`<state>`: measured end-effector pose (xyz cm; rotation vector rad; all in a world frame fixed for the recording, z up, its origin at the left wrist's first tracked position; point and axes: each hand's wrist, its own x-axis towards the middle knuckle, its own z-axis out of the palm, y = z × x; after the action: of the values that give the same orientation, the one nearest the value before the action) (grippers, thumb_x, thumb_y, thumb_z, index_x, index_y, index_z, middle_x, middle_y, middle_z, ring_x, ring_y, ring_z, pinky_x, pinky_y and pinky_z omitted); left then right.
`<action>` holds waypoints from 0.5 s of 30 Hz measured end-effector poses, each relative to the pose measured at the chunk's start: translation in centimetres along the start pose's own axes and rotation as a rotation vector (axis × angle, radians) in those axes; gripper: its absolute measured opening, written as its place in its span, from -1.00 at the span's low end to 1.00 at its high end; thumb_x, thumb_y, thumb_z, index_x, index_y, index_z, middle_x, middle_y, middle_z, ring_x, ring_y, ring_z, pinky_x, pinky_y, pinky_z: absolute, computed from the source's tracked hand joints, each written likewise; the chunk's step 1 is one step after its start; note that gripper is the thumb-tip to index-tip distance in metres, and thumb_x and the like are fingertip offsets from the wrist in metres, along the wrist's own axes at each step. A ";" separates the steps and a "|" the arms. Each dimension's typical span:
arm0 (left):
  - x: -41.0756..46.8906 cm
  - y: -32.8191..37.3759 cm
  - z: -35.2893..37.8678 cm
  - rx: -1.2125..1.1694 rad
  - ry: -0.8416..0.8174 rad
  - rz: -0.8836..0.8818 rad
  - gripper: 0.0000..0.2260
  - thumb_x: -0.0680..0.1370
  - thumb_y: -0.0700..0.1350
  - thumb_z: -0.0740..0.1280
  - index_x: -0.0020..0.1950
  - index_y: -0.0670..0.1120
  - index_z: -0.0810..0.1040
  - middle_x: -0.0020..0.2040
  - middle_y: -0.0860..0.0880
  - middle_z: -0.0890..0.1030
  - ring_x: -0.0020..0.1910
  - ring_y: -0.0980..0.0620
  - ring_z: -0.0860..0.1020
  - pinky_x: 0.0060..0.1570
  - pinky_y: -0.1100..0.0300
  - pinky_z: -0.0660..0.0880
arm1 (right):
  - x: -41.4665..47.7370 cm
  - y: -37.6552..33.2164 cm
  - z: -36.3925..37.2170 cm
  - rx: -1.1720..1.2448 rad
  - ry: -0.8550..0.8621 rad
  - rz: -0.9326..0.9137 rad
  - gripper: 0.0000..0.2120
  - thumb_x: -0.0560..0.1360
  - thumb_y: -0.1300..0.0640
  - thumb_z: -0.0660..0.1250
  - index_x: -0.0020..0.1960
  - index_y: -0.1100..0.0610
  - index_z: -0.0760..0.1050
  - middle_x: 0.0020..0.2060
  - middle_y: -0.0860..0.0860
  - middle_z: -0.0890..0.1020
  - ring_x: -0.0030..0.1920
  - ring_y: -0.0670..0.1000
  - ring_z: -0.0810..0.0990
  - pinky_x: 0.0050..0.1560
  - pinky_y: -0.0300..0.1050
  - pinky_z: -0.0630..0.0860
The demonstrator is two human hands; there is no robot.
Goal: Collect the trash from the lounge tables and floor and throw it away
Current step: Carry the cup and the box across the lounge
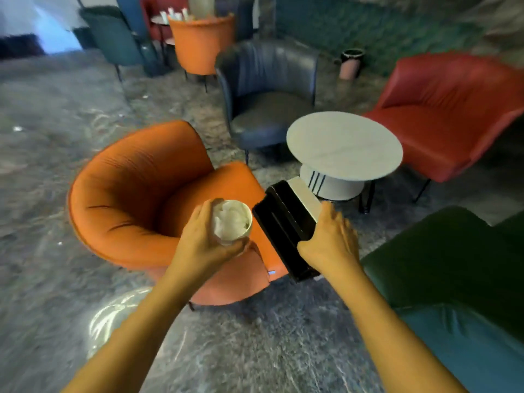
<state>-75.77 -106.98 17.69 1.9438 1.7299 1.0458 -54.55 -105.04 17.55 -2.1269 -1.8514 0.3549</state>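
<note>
My left hand (205, 242) grips a white paper cup (233, 221) stuffed with crumpled white tissue, held over the seat of an orange armchair. My right hand (330, 241) holds a black box with a white side (286, 222), its fingers curled round the near end. A pink bin with a black liner (351, 63) stands by the far wall. Small white scraps (17, 128) lie on the floor at the left.
An orange armchair (133, 194) sits below my hands. A round white table (344, 146) stands to the right, with a dark grey armchair (266, 92) and a red sofa (453, 114) behind it. A green and blue seat (453, 293) fills the lower right. More chairs stand far back.
</note>
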 end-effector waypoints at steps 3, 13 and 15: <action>0.1 -1.0 -6.3 0.029 0.118 -0.067 -0.34 0.22 -0.08 0.57 0.25 -0.11 0.41 0.14 -0.02 0.49 0.04 0.13 0.41 -0.05 0.42 0.24 | 0.4 -6.5 -1.4 -0.009 0.006 -0.144 -0.40 0.28 0.13 0.36 0.23 0.19 0.17 0.17 0.20 0.42 0.18 0.23 0.39 0.16 0.10 0.32; -3.9 -13.6 -28.3 0.071 0.416 -0.244 -0.43 0.23 -0.16 0.59 0.18 -0.10 0.47 0.00 0.05 0.54 -0.05 0.06 0.50 -0.14 0.47 0.29 | -1.2 -32.1 3.6 0.013 -0.031 -0.448 -0.47 0.30 0.11 0.34 0.19 0.15 0.21 0.16 0.17 0.42 0.21 0.23 0.38 0.16 0.07 0.32; -4.9 -17.1 -32.8 0.049 0.431 -0.273 -0.41 0.25 -0.11 0.58 0.22 -0.06 0.44 0.02 0.07 0.54 -0.02 0.08 0.50 -0.12 0.48 0.32 | -1.9 -38.1 5.7 0.053 -0.079 -0.474 -0.51 0.31 0.12 0.33 0.16 0.16 0.21 0.14 0.19 0.42 0.19 0.24 0.38 0.15 0.09 0.35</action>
<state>-111.02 -115.36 26.76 1.5221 2.1881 1.3996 -91.84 -101.81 26.75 -1.5892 -2.2800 0.3719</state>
